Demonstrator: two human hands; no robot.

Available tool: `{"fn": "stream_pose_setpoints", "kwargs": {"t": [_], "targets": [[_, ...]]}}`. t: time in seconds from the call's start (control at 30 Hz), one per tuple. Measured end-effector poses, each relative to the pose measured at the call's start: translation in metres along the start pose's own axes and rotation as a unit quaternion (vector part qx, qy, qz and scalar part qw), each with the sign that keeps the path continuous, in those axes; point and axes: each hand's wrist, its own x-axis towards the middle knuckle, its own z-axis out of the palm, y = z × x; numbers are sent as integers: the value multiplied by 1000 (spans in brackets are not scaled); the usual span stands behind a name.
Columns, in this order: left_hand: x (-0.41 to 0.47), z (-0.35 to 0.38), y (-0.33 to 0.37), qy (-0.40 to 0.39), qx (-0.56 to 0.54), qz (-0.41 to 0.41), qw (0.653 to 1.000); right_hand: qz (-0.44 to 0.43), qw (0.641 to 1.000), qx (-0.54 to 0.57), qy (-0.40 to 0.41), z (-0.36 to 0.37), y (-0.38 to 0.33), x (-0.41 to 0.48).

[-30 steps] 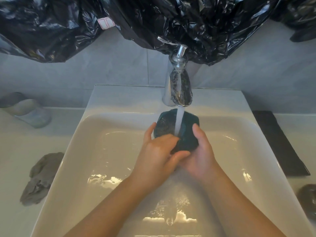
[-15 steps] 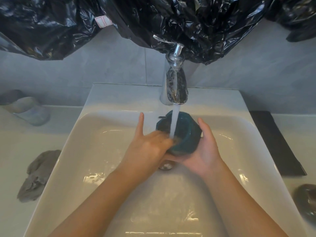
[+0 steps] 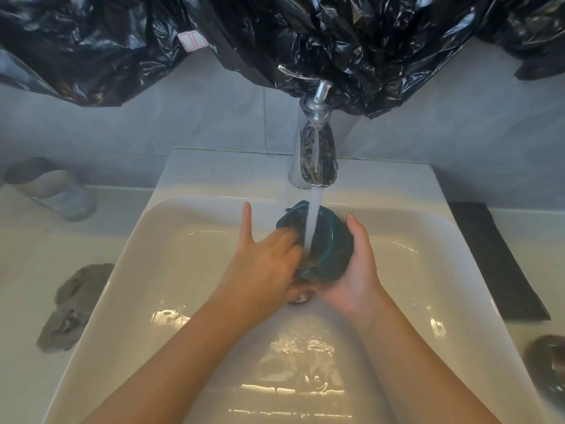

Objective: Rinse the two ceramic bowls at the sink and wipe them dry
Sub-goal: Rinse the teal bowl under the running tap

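A small dark teal ceramic bowl [image 3: 328,243] is held under the running stream from the chrome faucet [image 3: 316,154], tilted with its mouth toward the left. My right hand [image 3: 354,270] cups its outer wall from the right and below. My left hand [image 3: 263,261] has its fingers inside the bowl at the rim, with the thumb sticking up and away. A second dark bowl [image 3: 547,362] sits on the counter at the far right, partly cut off. A crumpled grey cloth [image 3: 73,307] lies on the counter left of the white sink [image 3: 146,270].
Black plastic sheeting [image 3: 275,41] hangs over the wall above the faucet. A glass tumbler [image 3: 55,191] lies on its side at the back left. A black folded mat [image 3: 495,258] lies along the sink's right edge. The basin floor is wet.
The bowl has turned from bottom-up under the stream to mouth facing left. My left hand has shifted from gripping its outside to fingers inside it, thumb spread.
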Motion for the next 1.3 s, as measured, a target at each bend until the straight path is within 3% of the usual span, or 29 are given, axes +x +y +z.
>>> {"fn": "stream_pose_setpoints", "kwargs": {"t": [0.17, 0.47, 0.67, 0.83, 0.97, 1.13, 1.3], "targets": [[2, 8, 10, -21, -94, 16, 995, 29, 998, -33, 38, -6, -2, 1], [1, 4, 9, 70, -192, 42, 978, 36, 999, -10, 27, 0, -1, -4], [-3, 3, 10, 26, -116, -23, 993, 20, 999, -30, -4, 3, 4, -5], [-6, 0, 19, 35, -43, -76, 996, -9, 995, -102, 21, 5, 9, -4], [-5, -5, 22, 51, -24, -64, 996, -44, 995, -83, 25, 5, 13, -3], [-5, -3, 25, 87, -130, -59, 986, -73, 996, -56, 4, 3, 8, -2], [-4, -2, 26, 80, -326, -99, 937, -53, 998, -33, -1, -1, 7, -2]]}}
